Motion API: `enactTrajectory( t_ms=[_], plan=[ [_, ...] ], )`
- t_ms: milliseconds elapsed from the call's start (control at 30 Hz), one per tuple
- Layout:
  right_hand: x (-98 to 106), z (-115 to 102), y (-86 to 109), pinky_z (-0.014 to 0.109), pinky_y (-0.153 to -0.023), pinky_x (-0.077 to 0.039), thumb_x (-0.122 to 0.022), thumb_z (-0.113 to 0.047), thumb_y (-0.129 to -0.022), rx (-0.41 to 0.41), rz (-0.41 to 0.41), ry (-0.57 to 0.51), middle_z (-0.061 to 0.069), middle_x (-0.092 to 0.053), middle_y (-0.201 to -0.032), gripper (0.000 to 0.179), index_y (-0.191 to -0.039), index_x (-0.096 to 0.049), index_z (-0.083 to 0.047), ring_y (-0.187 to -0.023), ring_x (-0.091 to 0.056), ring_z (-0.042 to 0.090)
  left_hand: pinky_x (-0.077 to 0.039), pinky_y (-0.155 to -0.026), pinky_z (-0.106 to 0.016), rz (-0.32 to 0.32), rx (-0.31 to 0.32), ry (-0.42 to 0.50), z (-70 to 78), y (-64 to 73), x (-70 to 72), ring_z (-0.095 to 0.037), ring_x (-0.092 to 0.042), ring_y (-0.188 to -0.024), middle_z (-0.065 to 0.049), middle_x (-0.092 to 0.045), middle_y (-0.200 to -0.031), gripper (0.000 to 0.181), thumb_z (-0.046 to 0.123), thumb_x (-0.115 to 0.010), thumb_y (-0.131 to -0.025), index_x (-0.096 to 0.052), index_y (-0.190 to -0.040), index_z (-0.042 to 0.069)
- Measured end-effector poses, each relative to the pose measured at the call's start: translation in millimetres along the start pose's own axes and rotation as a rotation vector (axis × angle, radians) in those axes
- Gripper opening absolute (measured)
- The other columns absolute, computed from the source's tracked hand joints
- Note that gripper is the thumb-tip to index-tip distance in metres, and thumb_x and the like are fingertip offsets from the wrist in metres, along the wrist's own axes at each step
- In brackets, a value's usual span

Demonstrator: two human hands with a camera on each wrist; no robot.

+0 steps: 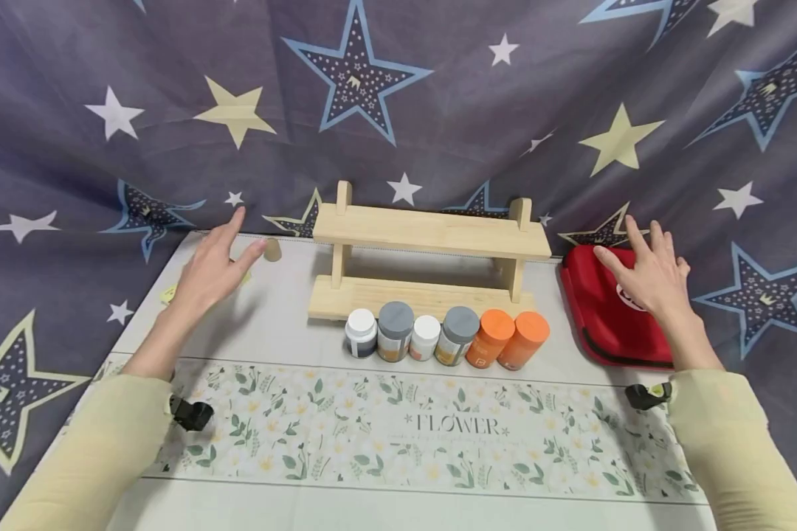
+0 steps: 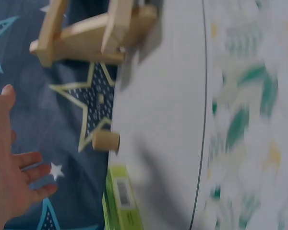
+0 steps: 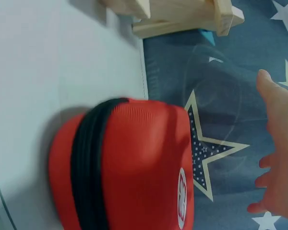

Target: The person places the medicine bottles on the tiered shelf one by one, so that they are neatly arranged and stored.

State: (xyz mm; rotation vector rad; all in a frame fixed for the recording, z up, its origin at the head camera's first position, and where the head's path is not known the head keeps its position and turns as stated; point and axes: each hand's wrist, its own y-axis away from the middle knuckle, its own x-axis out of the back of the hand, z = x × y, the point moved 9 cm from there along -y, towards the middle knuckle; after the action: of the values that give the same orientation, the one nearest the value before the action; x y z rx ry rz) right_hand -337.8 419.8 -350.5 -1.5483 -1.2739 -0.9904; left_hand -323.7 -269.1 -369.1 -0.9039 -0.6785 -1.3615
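My left hand hovers over the left part of the table with fingers extended and nothing held. Beneath it, partly hidden, lies a yellow-green box, and a small tan cork-like piece stands just beyond the thumb. Above the red zippered case at the right is my right hand, its fingers spread and holding nothing. Between the hands stands a two-tier wooden rack. In front of it is a row of bottles: white-capped bottles, grey-lidded bottles and orange bottles.
A floral runner printed "FLOWER" crosses the front of the white table. Behind the table hangs a dark star-patterned cloth, close to the rack's back. Black wrist cameras are strapped at both sleeves.
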Motion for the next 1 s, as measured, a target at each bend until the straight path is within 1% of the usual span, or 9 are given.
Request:
enactTrajectory(
  t_ms=[167, 267, 367, 500, 667, 733, 833, 933, 1000],
  plan=[
    [-2.2, -7.5, 5.2, 0.086, -0.11, -0.012, -0.038, -0.07, -0.1, -0.006, 0.043, -0.085, 0.026, -0.002, -0.172, 0.086, -0.167, -0.006, -0.027, -0.158, -0.003, 0.051, -0.039, -0.111, -0.066, -0.03, -0.019, 0.163, 16.0, 1.3, -17.0, -0.046, -0.048, -0.138, -0.025, -0.044, -0.157, 0.078, 0.061, -0.043, -0.104, -0.009, -0.167, 0.03],
    [-4.7, -11.5, 9.2, 0.086, -0.111, -0.011, -0.041, -0.068, -0.101, -0.011, 0.062, -0.161, 0.022, -0.003, -0.174, 0.083, -0.167, -0.009, -0.03, -0.158, -0.009, 0.05, -0.04, -0.114, -0.062, -0.068, -0.042, 0.278, 23.3, 3.8, -29.4, -0.045, -0.05, -0.138, -0.024, -0.045, -0.158, 0.075, 0.054, -0.044, -0.107, -0.011, -0.167, 0.025],
    [-7.0, -15.7, 14.0, 0.083, -0.114, -0.013, -0.044, -0.063, -0.102, -0.009, 0.081, -0.244, 0.017, -0.005, -0.175, 0.079, -0.167, -0.011, -0.033, -0.158, -0.013, 0.05, -0.035, -0.118, -0.063, -0.101, -0.028, 0.368, 25.8, 7.6, -41.4, -0.044, -0.047, -0.141, -0.024, -0.043, -0.159, 0.072, 0.053, -0.044, -0.107, -0.011, -0.167, 0.028],
    [-8.8, -23.2, 20.0, 0.074, -0.122, -0.015, -0.047, -0.055, -0.104, 0.016, 0.118, -0.351, 0.014, -0.011, -0.175, 0.073, -0.166, -0.017, -0.032, -0.159, -0.015, 0.044, -0.034, -0.118, -0.063, -0.142, 0.009, 0.43, 25.0, 12.3, -58.4, -0.044, -0.045, -0.142, -0.023, -0.042, -0.16, 0.069, 0.055, -0.042, -0.107, -0.012, -0.166, 0.034],
    [-12.5, -36.7, 27.2, 0.066, -0.124, -0.022, -0.05, -0.048, -0.105, 0.044, 0.15, -0.453, 0.01, -0.023, -0.172, 0.066, -0.164, -0.026, -0.033, -0.159, -0.021, 0.034, -0.041, -0.114, -0.059, -0.185, 0.028, 0.487, 23.7, 17.2, -75.9, -0.043, -0.048, -0.138, -0.023, -0.043, -0.16, 0.07, 0.051, -0.045, -0.107, -0.013, -0.167, 0.031],
    [-14.6, -41.4, 29.5, 0.06, -0.124, -0.03, -0.05, -0.047, -0.105, 0.045, 0.153, -0.486, 0.008, -0.027, -0.171, 0.063, -0.163, -0.028, -0.036, -0.157, -0.027, 0.032, -0.042, -0.114, -0.059, -0.209, 0.038, 0.507, 23.8, 19.5, -81.7, -0.042, -0.048, -0.139, -0.022, -0.042, -0.16, 0.073, 0.049, -0.049, -0.107, -0.011, -0.167, 0.031],
    [-16.9, -47.5, 32.6, 0.034, -0.118, -0.041, -0.051, -0.043, -0.106, 0.063, 0.167, -0.544, 0.01, -0.037, -0.165, 0.059, -0.161, -0.034, -0.035, -0.149, -0.04, 0.024, -0.037, -0.119, -0.061, -0.258, 0.054, 0.529, 25.3, 23.5, -89.6, -0.042, -0.047, -0.142, -0.02, -0.04, -0.163, 0.081, 0.045, -0.056, -0.105, -0.006, -0.167, 0.032],
    [-18.9, -54.1, 37.7, 0.011, -0.104, -0.042, -0.054, -0.035, -0.106, 0.109, 0.174, -0.628, 0.01, -0.047, -0.154, 0.055, -0.159, -0.042, -0.025, -0.132, -0.052, 0.007, -0.03, -0.123, -0.062, -0.303, 0.059, 0.519, 26.4, 26.7, -96.4, -0.041, -0.046, -0.145, -0.02, -0.038, -0.164, 0.088, 0.044, -0.062, -0.102, -0.004, -0.167, 0.032],
    [-21.2, -59.5, 41.6, 0.006, -0.097, -0.043, -0.054, -0.027, -0.106, 0.157, 0.165, -0.715, 0.004, -0.053, -0.144, 0.052, -0.156, -0.046, -0.016, -0.121, -0.056, -0.003, -0.028, -0.124, -0.061, -0.335, 0.056, 0.523, 26.6, 28.4, -101.3, -0.042, -0.044, -0.147, -0.02, -0.037, -0.164, 0.091, 0.041, -0.065, -0.1, -0.005, -0.167, 0.029]
  ],
)
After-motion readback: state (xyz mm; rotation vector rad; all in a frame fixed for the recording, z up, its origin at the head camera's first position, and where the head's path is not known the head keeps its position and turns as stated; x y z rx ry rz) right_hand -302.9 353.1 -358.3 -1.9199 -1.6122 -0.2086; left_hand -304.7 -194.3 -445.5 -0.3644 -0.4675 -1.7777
